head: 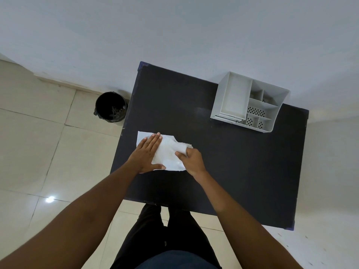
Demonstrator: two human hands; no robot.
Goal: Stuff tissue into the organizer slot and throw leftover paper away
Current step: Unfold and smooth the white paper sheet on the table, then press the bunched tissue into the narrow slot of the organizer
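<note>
The left hand (146, 154) lies flat, fingers spread, palm pressing the white paper (141, 137) onto the dark table (233, 162), its grip fully open and holding nothing. The right hand (191, 158) has its grip closed, thumb and fingers pinching a bunched fold of tissue (179, 146) at the sheet's right end. The white organizer (233, 98) stands well apart at the table's far right; a black bin (110, 106) sits on the floor to the left

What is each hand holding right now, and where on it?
The right hand pinches the tissue at its bunched right end. The left hand lies flat on it, gripping nothing.
</note>
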